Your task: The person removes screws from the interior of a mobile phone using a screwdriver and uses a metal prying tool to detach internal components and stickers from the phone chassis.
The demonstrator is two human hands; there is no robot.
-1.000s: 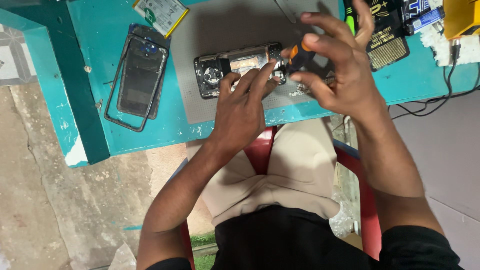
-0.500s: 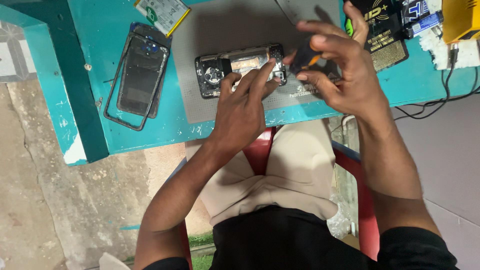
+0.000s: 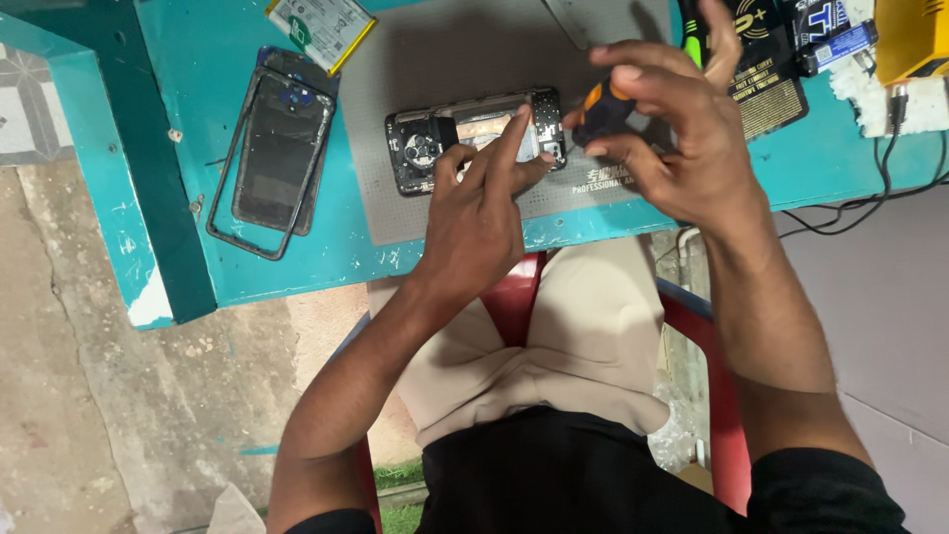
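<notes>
Gripping tool: the right hand (image 3: pixel 682 148) is curled around a small screwdriver with a black and orange handle (image 3: pixel 603 107), held just above the right end of the opened phone (image 3: pixel 474 138); the tip is hidden, so whether it touches cannot be told.
Left hand: the left hand (image 3: pixel 479 213) holds nothing; its fingers are loosely bent and the extended index finger (image 3: pixel 511 133) presses down on the inner parts of the opened phone.
Opened phone: lies lengthwise on the grey work mat (image 3: pixel 445 49), back removed, circuitry and round parts exposed at its left end.
Grey work mat: spread on the teal table (image 3: pixel 208 89), near its front edge.
Back cover: a dark phone back cover (image 3: pixel 280 148) with its frame lies on the table left of the mat, well apart from the hands.
Battery: a flat white battery (image 3: pixel 321 28) lies at the top, just beyond the back cover.
Right side: a dark printed pad (image 3: pixel 766 79) behind the right hand, a yellow box (image 3: pixel 909 35) at the corner, black cables (image 3: pixel 870 198) trailing off the table edge.
Below: the person's beige trousers (image 3: pixel 583 336) over a red plastic chair (image 3: pixel 707 386).
</notes>
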